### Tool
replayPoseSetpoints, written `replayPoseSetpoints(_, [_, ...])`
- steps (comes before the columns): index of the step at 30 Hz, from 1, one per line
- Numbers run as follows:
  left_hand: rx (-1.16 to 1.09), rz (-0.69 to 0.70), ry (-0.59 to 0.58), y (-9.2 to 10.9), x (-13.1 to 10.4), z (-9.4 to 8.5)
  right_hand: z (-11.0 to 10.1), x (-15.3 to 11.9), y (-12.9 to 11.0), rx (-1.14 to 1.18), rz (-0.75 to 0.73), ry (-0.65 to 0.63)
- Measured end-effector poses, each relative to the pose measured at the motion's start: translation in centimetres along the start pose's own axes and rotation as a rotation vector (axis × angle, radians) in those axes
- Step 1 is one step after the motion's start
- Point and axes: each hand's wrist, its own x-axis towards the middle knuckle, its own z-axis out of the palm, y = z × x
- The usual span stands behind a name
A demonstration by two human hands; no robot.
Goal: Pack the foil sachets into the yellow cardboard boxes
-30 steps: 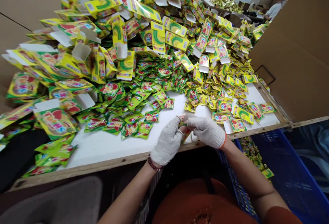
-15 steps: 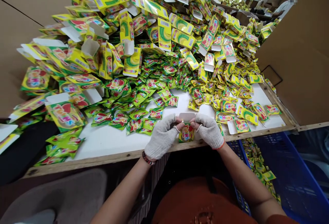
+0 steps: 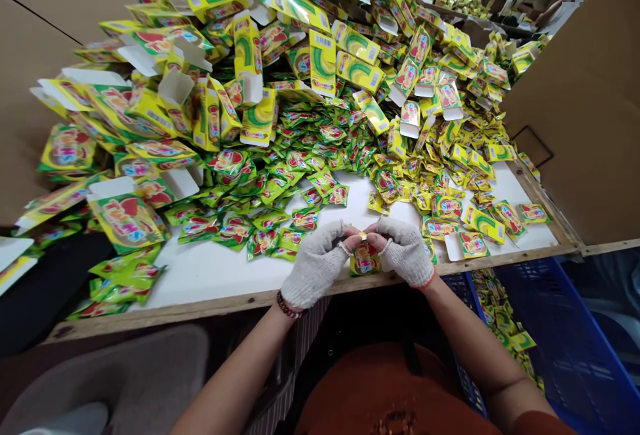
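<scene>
Both hands wear white fingerless gloves and meet at the table's front edge. Between them is a small yellow-green printed box (image 3: pixel 365 260), its front face toward me. My left hand (image 3: pixel 320 258) pinches the box's upper left with thumb and finger. My right hand (image 3: pixel 404 252) grips its upper right the same way. The white top flap seems folded down under the fingertips; only a sliver shows. Green sachets (image 3: pixel 264 242) lie left of my left hand. Beyond my right hand are yellow sachets (image 3: pixel 407 190) and an open-flapped small box (image 3: pixel 473 246).
A high heap of yellow boxes (image 3: pixel 320 62) covers the back of the white table (image 3: pixel 195 275). Cardboard panels (image 3: pixel 575 102) stand at both sides. Below right is a blue crate (image 3: pixel 575 328) beside packed boxes. A person is partly visible at the upper right.
The box's white top flap, upright before, is now folded down toward the opening. The fingertips of both hands have come closer together over it.
</scene>
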Motion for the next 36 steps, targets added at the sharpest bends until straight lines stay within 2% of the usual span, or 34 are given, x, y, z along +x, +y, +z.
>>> replayPoseSetpoints(3, [0.031, -0.019, -0.002, 0.7, 0.2, -0.2, 0.0, 0.3, -0.3, -0.012, 0.036, 0.026])
replayPoseSetpoints(5, [0.063, 0.024, -0.016, 0.6, 0.2, -0.3, -0.1, 0.4, -0.3, 0.011, 0.016, 0.000])
replayPoseSetpoints(11, [0.150, 0.396, -0.034, -1.3, -0.7, -0.6, -0.8, -0.2, 0.8, 0.034, -0.198, -0.107])
replayPoseSetpoints(13, [0.167, 0.459, -0.039, -1.5, -0.7, -0.6, -0.7, -0.5, 1.2, 0.012, -0.233, -0.118])
replayPoseSetpoints(15, [0.164, 0.435, -0.062, -1.4, -0.6, -0.6, -0.4, -0.6, 1.4, -0.006, -0.216, -0.106])
replayPoseSetpoints(18, [0.155, 0.276, -0.096, -1.2, -0.1, -0.7, -0.7, -0.8, 1.5, 0.078, -0.051, 0.016])
replayPoseSetpoints(20, [0.191, 0.176, -0.046, -1.3, 0.6, -1.0, -2.1, -1.2, 1.4, 0.325, 0.076, 0.143])
replayPoseSetpoints(23, [0.382, 0.140, 0.106, -1.9, 2.5, -1.9, -5.6, -2.1, 0.9, 0.699, 0.112, 0.280])
replayPoseSetpoints(26, [0.684, 0.138, 0.200, -2.2, 5.6, -3.1, -8.0, -2.1, 0.1, 0.785, 0.088, 0.248])
replayPoseSetpoints(28, [0.882, 0.039, 0.231, -2.2, 7.9, -3.4, -7.7, -1.1, 0.0, 0.642, 0.112, 0.132])
replayPoseSetpoints(30, [1.048, -0.089, 0.208, -2.2, 9.8, -3.4, -6.1, 0.8, 0.3, 0.291, 0.119, 0.017])
replayPoseSetpoints(32, [1.155, -0.157, 0.169, -2.5, 11.0, -3.1, -4.1, 2.8, 1.1, -0.150, 0.072, -0.042])
replayPoseSetpoints(34, [1.175, -0.159, 0.156, -2.9, 11.3, -2.9, -2.2, 4.6, 2.0, -0.537, 0.064, -0.060])
replayPoseSetpoints(36, [1.105, -0.138, 0.172, -3.4, 11.1, -2.9, -1.1, 5.5, 2.8, -0.799, 0.103, -0.082])
